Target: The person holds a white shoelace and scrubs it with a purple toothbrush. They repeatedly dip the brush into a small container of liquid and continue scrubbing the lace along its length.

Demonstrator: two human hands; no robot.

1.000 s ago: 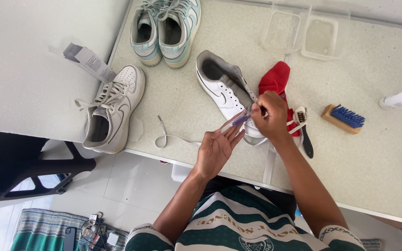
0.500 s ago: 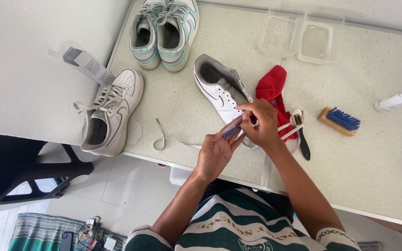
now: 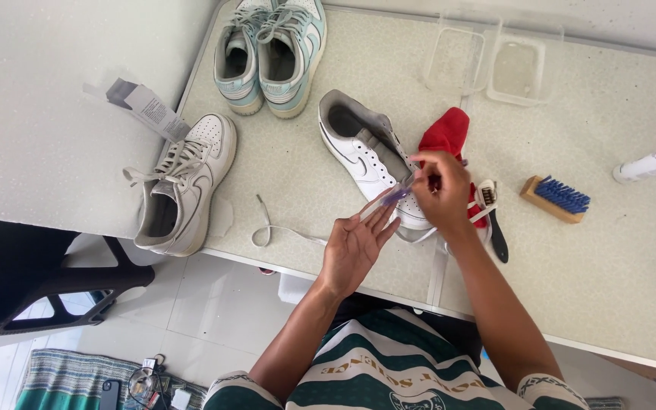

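Note:
My right hand (image 3: 443, 191) is closed on one end of a thin purple brush-like stick (image 3: 395, 197), just above the toe of a white lace-less sneaker (image 3: 362, 148). My left hand (image 3: 352, 247) is held palm up with the fingers straight, and its fingertips touch the stick's other end. A loose white lace (image 3: 271, 230) lies on the table's front edge, left of my left hand. A red cloth (image 3: 447, 130) lies behind my right hand.
A white laced sneaker (image 3: 180, 186) overhangs the table edge at left, by a grey carton (image 3: 146, 108). Light-blue sneakers (image 3: 269, 45) and two clear tubs (image 3: 489, 64) stand at the back. A black-handled brush (image 3: 497, 231), a blue-bristled wooden brush (image 3: 556, 199) and a white bottle (image 3: 653, 163) lie right.
My right hand dipped toward the left hand, then drew back to the right with the purple stick. The fingers of my left hand have straightened out flatter.

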